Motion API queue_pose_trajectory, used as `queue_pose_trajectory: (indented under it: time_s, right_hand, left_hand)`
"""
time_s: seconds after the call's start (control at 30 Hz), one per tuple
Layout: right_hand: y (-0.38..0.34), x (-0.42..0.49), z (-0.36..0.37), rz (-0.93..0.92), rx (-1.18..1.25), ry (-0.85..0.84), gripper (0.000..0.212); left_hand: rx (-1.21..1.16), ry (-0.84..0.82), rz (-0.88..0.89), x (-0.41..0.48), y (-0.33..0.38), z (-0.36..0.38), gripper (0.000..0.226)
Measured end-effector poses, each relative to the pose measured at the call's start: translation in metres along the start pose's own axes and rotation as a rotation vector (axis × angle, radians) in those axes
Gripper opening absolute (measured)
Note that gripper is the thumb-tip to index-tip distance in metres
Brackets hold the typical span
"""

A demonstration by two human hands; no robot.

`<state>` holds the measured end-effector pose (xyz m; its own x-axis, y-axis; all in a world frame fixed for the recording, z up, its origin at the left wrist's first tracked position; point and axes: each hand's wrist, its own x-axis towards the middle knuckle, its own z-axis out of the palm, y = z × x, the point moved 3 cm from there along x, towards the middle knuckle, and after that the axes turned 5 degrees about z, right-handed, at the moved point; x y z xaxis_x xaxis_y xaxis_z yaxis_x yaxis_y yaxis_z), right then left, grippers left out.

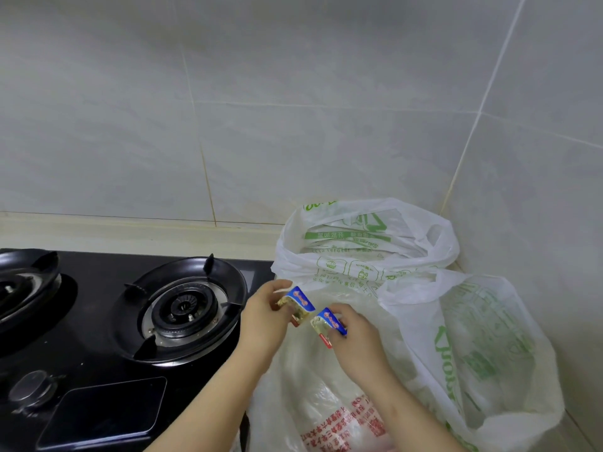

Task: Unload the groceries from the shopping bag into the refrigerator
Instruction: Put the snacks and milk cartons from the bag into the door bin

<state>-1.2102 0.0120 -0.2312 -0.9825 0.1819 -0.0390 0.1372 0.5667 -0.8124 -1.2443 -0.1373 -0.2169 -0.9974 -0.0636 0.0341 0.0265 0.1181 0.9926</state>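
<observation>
**A:** Centre frame, what's in the hands?
**B:** L hand (264, 316) pinches a small blue, white & red printed packet (298, 303) betw. thumb & fingers. R hand (355, 334) grips a matching packet (326, 326), fingers curled on it. The two packets are just beside each other, held above the bags at the right end of the counter (130, 233).

**A:** The bags?
**B:** Three. A translucent plastic bag w/ red print (326, 402) sits under the forearms at the front edge. A white plastic bag w/ green print (359, 256) stands open-mouthed in the back right corner. A second green-print plastic bag (489, 337) is at the right, by the side wall.

**A:** Surroundings?
**B:** A black glass gas hob (98, 321) is on the left w/ two ring burners. A round knob (29, 389) & a dark phone (104, 409) lying flat are at its front. Pale grey tiled wall (293, 109) behind.
</observation>
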Motion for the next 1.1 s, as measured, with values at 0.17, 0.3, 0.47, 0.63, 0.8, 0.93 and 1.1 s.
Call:
queue_pose_trajectory:
  time_s: [0.17, 0.3, 0.47, 0.63, 0.8, 0.93, 1.1]
  right_hand:
    - [-0.041, 0.001, -0.003, -0.054, 0.172, 0.012, 0.022]
    - [-0.075, 0.002, 0.002, -0.119, 0.298, -0.011, 0.019]
    - [-0.119, 0.000, 0.024, -0.235, 0.338, -0.107, 0.032]
    - [-0.154, -0.013, 0.051, -0.343, 0.346, -0.268, 0.033]
    - [-0.187, -0.042, 0.077, -0.493, 0.356, -0.514, 0.022]
    - [-0.220, -0.090, 0.098, -0.618, 0.355, -0.691, 0.027]
    - [-0.260, -0.172, 0.126, -0.751, 0.387, -0.911, 0.021]
  left_hand:
    - [-0.144, 0.066, 0.023, 0.000, 0.030, -0.021, 0.032]
    - [-0.206, 0.169, 0.026, -0.007, 0.049, -0.049, 0.031]
    - [-0.183, 0.327, 0.064, -0.023, 0.070, -0.099, 0.033]
    - [-0.186, 0.486, 0.100, -0.052, 0.084, -0.141, 0.031]
    - [-0.167, 0.678, 0.141, -0.101, 0.096, -0.171, 0.031]
    - [-0.163, 0.880, 0.144, -0.160, 0.103, -0.202, 0.027]
    - [-0.125, 1.133, 0.192, -0.260, 0.121, -0.238, 0.023]
